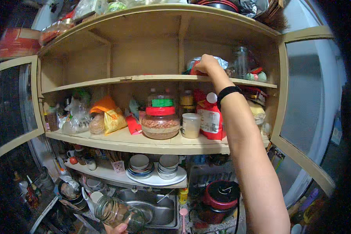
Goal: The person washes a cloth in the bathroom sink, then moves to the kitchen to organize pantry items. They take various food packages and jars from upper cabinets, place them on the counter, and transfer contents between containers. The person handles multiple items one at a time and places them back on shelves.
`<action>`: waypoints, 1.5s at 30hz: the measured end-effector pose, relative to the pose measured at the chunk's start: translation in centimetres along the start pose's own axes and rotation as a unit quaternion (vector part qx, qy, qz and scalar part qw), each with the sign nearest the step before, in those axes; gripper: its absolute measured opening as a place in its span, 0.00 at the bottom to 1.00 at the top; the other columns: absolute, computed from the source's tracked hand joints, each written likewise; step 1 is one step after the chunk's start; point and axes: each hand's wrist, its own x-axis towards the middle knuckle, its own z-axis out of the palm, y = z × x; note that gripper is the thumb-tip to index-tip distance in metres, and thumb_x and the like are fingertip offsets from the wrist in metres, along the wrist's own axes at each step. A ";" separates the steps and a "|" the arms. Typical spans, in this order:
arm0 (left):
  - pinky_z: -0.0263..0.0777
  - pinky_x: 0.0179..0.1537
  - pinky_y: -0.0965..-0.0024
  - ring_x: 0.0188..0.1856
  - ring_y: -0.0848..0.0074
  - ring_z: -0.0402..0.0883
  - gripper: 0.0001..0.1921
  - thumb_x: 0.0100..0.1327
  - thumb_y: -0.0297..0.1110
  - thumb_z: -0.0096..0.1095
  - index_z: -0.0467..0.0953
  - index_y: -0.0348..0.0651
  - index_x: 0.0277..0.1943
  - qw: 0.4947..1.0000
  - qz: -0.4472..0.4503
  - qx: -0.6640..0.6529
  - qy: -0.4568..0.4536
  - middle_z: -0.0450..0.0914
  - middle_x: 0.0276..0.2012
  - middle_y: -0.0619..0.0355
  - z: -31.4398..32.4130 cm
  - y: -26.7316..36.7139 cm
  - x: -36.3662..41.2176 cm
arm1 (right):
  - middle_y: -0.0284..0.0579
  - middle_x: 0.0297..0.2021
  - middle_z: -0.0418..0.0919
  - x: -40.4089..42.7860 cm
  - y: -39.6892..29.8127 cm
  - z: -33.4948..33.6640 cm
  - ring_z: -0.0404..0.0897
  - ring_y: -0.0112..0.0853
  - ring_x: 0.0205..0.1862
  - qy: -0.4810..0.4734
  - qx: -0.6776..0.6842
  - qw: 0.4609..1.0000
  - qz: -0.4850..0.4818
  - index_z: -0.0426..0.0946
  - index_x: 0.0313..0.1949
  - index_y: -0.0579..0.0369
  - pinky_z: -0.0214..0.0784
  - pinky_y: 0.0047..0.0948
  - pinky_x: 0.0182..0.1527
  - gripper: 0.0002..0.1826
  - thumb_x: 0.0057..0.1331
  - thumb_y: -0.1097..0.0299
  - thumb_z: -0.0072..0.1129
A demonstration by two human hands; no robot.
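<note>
My right hand [206, 63], with a black band on the wrist, reaches onto the upper shelf of an open wooden cabinet [152, 146]. Its fingers touch a red item [194, 68] beside a silvery bag [221, 62]; whether they grip it is hard to tell. My left hand [117, 228], low in the view, holds an empty glass jar [117, 213] tilted above the sink's edge. On the lower shelf stand a red-lidded jar of nuts [160, 125], a white-lidded tub [191, 125] and a red packet [210, 120].
Cabinet doors stand open at left [14, 146] and right [304, 166]. Stacked bowls [168, 163] sit on a white platter [180, 177] beneath. Below are a steel sink [161, 210], a pink spoon [183, 213] and a red-and-black cooker [220, 196]. A tall glass jar [241, 63] stands right of my right hand.
</note>
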 end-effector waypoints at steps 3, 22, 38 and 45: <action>0.67 0.59 0.59 0.64 0.59 0.69 0.35 0.56 0.22 0.62 0.58 0.35 0.68 1.000 -0.017 -0.010 -0.008 0.68 0.63 0.46 -1.1 -0.9 0.2 | 0.64 0.33 0.80 0.5 1.4 1.9 0.82 0.52 0.38 0.167 0.011 0.981 -0.094 0.83 0.31 0.62 0.75 0.42 0.44 0.15 0.47 0.65 0.62; 0.69 0.53 0.68 0.34 0.80 0.75 0.30 0.58 0.20 0.62 0.67 0.44 0.65 0.987 -0.048 -0.107 -0.112 0.80 0.42 0.61 -1.5 -3.3 2.5 | 0.57 0.27 0.81 -6.2 8.8 -3.1 0.83 0.44 0.30 0.295 0.248 0.920 -0.067 0.83 0.33 0.58 0.73 0.36 0.36 0.12 0.53 0.64 0.60; 0.54 0.68 0.45 0.67 0.64 0.62 0.46 0.45 0.39 0.70 0.55 0.46 0.69 0.864 0.000 -0.166 -0.476 0.64 0.65 0.55 23.3 -0.2 10.0 | 0.37 0.33 0.82 -32.3 7.1 -7.6 0.77 0.21 0.35 0.288 0.509 0.811 -0.018 0.82 0.41 0.64 0.71 0.21 0.40 0.10 0.60 0.80 0.57; 0.47 0.72 0.50 0.67 0.56 0.62 0.42 0.44 0.33 0.62 0.59 0.34 0.66 0.734 -0.167 -0.408 -0.517 0.66 0.64 0.49 10.4 -7.9 0.9 | 0.42 0.42 0.82 -54.4 3.7 -4.7 0.78 0.24 0.41 0.229 0.390 0.882 0.129 0.81 0.44 0.62 0.69 0.22 0.45 0.17 0.53 0.83 0.58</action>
